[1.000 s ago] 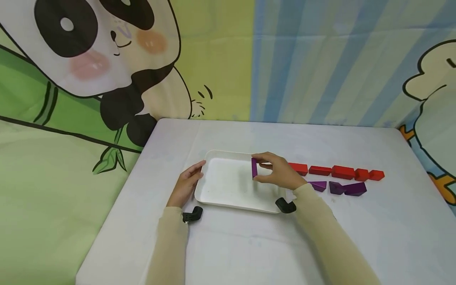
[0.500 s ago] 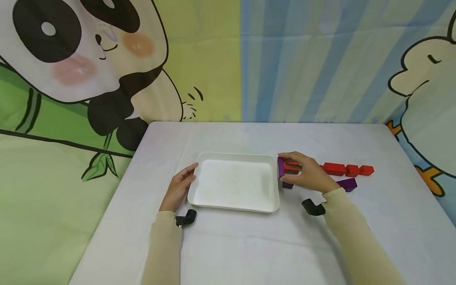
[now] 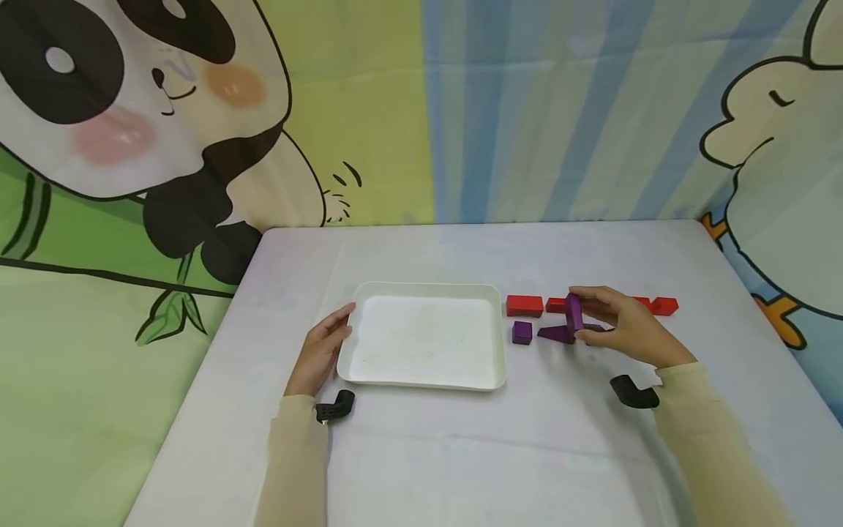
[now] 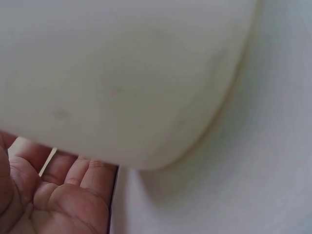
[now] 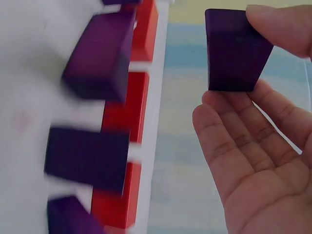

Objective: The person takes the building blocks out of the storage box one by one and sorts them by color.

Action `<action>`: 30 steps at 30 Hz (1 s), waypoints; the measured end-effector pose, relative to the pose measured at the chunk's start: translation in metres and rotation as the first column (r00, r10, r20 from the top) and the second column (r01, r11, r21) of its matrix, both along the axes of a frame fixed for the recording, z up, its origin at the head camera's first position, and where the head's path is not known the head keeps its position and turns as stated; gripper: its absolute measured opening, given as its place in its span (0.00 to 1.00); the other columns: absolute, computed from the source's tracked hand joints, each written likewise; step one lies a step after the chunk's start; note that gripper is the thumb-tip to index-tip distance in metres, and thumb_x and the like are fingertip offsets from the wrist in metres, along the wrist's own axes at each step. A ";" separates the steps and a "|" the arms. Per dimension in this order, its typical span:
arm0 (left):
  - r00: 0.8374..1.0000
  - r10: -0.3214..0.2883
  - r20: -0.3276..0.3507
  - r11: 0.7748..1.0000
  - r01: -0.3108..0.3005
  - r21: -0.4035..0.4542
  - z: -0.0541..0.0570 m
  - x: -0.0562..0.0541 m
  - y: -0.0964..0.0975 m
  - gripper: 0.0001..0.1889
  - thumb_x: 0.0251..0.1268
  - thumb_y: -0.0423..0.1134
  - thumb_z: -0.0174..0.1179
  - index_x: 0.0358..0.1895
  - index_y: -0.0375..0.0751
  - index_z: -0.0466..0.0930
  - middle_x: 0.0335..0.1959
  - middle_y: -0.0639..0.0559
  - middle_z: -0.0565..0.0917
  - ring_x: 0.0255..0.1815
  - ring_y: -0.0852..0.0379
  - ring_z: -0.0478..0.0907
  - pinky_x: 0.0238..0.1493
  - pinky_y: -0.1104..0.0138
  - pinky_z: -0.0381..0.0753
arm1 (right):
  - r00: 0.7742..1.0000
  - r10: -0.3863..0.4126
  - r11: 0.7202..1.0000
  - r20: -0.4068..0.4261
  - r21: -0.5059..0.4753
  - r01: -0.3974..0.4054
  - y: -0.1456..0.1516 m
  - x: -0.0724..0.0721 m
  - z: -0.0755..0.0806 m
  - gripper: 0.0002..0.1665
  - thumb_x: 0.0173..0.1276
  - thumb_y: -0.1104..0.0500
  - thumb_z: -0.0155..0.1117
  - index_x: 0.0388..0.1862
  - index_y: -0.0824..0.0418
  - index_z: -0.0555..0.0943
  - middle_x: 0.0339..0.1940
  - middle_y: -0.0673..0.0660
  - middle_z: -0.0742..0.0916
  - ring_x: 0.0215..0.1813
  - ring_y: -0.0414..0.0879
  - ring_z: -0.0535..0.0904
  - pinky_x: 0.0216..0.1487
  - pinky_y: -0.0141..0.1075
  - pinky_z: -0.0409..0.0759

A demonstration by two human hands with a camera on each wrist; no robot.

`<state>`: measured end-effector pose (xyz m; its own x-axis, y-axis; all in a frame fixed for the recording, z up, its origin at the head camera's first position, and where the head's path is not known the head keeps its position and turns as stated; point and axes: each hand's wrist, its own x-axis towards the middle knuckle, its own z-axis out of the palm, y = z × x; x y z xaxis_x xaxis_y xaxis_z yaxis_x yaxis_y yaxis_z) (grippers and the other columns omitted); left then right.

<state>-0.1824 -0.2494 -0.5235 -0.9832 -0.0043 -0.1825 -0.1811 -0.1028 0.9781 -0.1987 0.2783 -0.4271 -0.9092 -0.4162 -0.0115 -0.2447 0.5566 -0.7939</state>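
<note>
My right hand pinches a purple block between thumb and fingers, above a row of other purple blocks. In the right wrist view the held block shows a tapering, four-sided face. At the left side of a shallow white tray, my left hand touches the rim with its fingers extended. The left wrist view shows that palm beside the tray wall, which hides the fingertips. Below the held block lies a purple wedge-like block; a small purple cube sits nearer the tray.
Right of the tray, a row of red blocks runs behind the purple ones, partly hidden by the right hand. A white cloth covers the table. Behind it hangs a curtain with a panda print.
My right hand has carried the purple block from over the tray rightward to above the purple row. The left hand stays at the tray's left side. The head view has shifted slightly.
</note>
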 end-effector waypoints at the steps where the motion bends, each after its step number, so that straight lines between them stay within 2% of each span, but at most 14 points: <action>1: 1.000 0.002 0.003 1.000 -0.002 -0.002 0.000 0.001 0.000 0.29 0.83 0.26 0.52 0.83 0.28 0.62 0.87 0.41 0.60 0.89 0.51 0.50 0.83 0.67 0.58 | 1.000 -0.006 1.000 -0.007 0.000 0.006 0.005 0.001 0.000 0.43 0.68 0.67 0.79 0.79 0.70 0.71 0.72 0.70 0.80 0.69 0.55 0.84 0.65 0.35 0.83; 3: 1.000 0.002 0.002 1.000 -0.002 -0.006 0.000 0.001 -0.001 0.29 0.83 0.26 0.52 0.83 0.28 0.62 0.87 0.40 0.60 0.89 0.51 0.49 0.84 0.67 0.58 | 1.000 -0.014 1.000 -0.018 -0.005 0.014 0.016 0.004 -0.001 0.43 0.68 0.69 0.79 0.79 0.71 0.71 0.72 0.72 0.80 0.66 0.38 0.84 0.61 0.23 0.80; 5: 1.000 0.001 0.001 1.000 -0.001 -0.008 0.000 0.002 -0.002 0.29 0.83 0.26 0.52 0.83 0.28 0.62 0.87 0.40 0.59 0.89 0.51 0.49 0.84 0.67 0.58 | 0.999 -0.024 1.000 -0.022 -0.005 0.024 0.027 0.006 -0.001 0.43 0.68 0.71 0.78 0.79 0.71 0.70 0.72 0.73 0.79 0.62 0.22 0.78 0.59 0.17 0.77; 7: 1.000 0.001 -0.002 1.000 -0.001 -0.010 -0.001 0.002 -0.002 0.29 0.83 0.26 0.52 0.83 0.28 0.62 0.87 0.41 0.60 0.89 0.51 0.49 0.84 0.67 0.58 | 0.999 -0.033 0.999 -0.028 0.013 0.034 0.037 0.007 -0.001 0.43 0.68 0.72 0.77 0.79 0.72 0.69 0.73 0.75 0.78 0.60 0.16 0.73 0.58 0.14 0.75; 10: 1.000 -0.003 -0.007 1.000 0.003 -0.010 -0.001 0.002 -0.002 0.29 0.84 0.26 0.52 0.83 0.28 0.62 0.86 0.41 0.60 0.89 0.52 0.50 0.83 0.67 0.58 | 0.999 -0.043 0.997 -0.031 0.063 0.045 0.052 0.007 -0.002 0.44 0.68 0.72 0.76 0.80 0.73 0.68 0.73 0.76 0.76 0.64 0.34 0.82 0.57 0.14 0.75; 13: 1.000 -0.003 -0.004 1.000 0.003 -0.006 0.000 0.001 -0.001 0.29 0.84 0.26 0.52 0.83 0.28 0.62 0.86 0.41 0.61 0.89 0.52 0.51 0.83 0.68 0.59 | 0.998 -0.061 0.992 -0.033 0.105 0.064 0.066 0.009 -0.002 0.44 0.67 0.73 0.75 0.80 0.74 0.67 0.74 0.77 0.75 0.68 0.57 0.81 0.57 0.13 0.74; 14: 1.000 -0.004 -0.004 1.000 0.004 -0.005 0.000 0.001 -0.001 0.29 0.84 0.25 0.52 0.83 0.28 0.62 0.86 0.41 0.61 0.89 0.52 0.51 0.83 0.69 0.59 | 0.997 -0.066 0.991 -0.030 0.112 0.069 0.070 0.010 -0.002 0.45 0.67 0.74 0.75 0.80 0.74 0.67 0.75 0.77 0.74 0.69 0.59 0.80 0.56 0.13 0.74; 17: 1.000 -0.002 -0.001 1.000 0.002 -0.001 0.000 0.001 -0.002 0.29 0.84 0.25 0.52 0.83 0.28 0.62 0.86 0.41 0.60 0.89 0.52 0.51 0.82 0.69 0.60 | 0.996 -0.085 0.989 -0.025 0.122 0.088 0.082 0.012 -0.003 0.46 0.66 0.75 0.75 0.80 0.74 0.67 0.76 0.78 0.74 0.68 0.43 0.79 0.55 0.12 0.73; 20: 1.000 0.002 -0.001 1.000 -0.002 0.005 0.000 0.000 -0.002 0.29 0.83 0.25 0.52 0.83 0.27 0.61 0.86 0.41 0.61 0.89 0.52 0.51 0.82 0.70 0.60 | 0.995 -0.097 0.987 -0.005 0.130 0.097 0.092 0.014 -0.004 0.45 0.67 0.75 0.74 0.81 0.74 0.66 0.76 0.80 0.72 0.68 0.47 0.80 0.54 0.12 0.75; 22: 1.000 0.003 -0.001 1.000 -0.003 0.006 0.000 0.000 -0.002 0.29 0.83 0.25 0.52 0.83 0.26 0.61 0.86 0.40 0.61 0.89 0.51 0.51 0.82 0.70 0.60 | 0.993 -0.119 0.983 0.023 0.143 0.115 0.098 0.016 -0.004 0.45 0.68 0.74 0.73 0.81 0.74 0.65 0.77 0.80 0.71 0.67 0.44 0.81 0.52 0.12 0.76; 24: 1.000 0.005 -0.001 1.000 -0.005 0.009 -0.001 0.000 -0.002 0.29 0.83 0.24 0.52 0.82 0.26 0.62 0.86 0.40 0.61 0.89 0.51 0.51 0.82 0.70 0.61 | 0.991 -0.129 0.982 0.034 0.146 0.123 0.103 0.017 -0.005 0.45 0.68 0.74 0.73 0.81 0.74 0.65 0.76 0.81 0.71 0.68 0.59 0.81 0.51 0.13 0.77; 27: 1.000 -0.002 -0.004 1.000 0.002 0.009 0.000 0.000 -0.002 0.29 0.83 0.24 0.51 0.82 0.26 0.62 0.86 0.40 0.61 0.89 0.52 0.51 0.82 0.70 0.60 | 0.987 -0.149 0.978 0.054 0.153 0.139 0.109 0.018 -0.008 0.45 0.69 0.74 0.72 0.81 0.73 0.64 0.76 0.81 0.71 0.68 0.64 0.80 0.49 0.13 0.77; 29: 1.000 -0.006 -0.005 1.000 0.006 0.008 0.000 0.000 -0.001 0.29 0.83 0.24 0.51 0.82 0.26 0.61 0.86 0.41 0.61 0.89 0.52 0.51 0.82 0.70 0.60 | 0.985 -0.155 0.977 0.080 0.162 0.140 0.114 0.017 -0.012 0.45 0.70 0.73 0.72 0.82 0.74 0.63 0.76 0.83 0.70 0.68 0.81 0.72 0.49 0.14 0.78; 30: 1.000 -0.007 -0.005 1.000 0.007 0.006 0.000 0.001 -0.001 0.29 0.83 0.24 0.51 0.83 0.26 0.61 0.86 0.41 0.61 0.89 0.52 0.51 0.82 0.70 0.60 | 0.982 -0.162 0.974 0.100 0.174 0.143 0.117 0.016 -0.013 0.45 0.70 0.73 0.72 0.82 0.73 0.62 0.77 0.83 0.69 0.69 0.82 0.72 0.51 0.17 0.81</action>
<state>-0.1816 -0.2504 -0.5230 -0.9840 0.0040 -0.1780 -0.1774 -0.1078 0.9782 -0.1825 0.3953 -0.4405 -0.9506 -0.2565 -0.1749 -0.0609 0.7064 -0.7052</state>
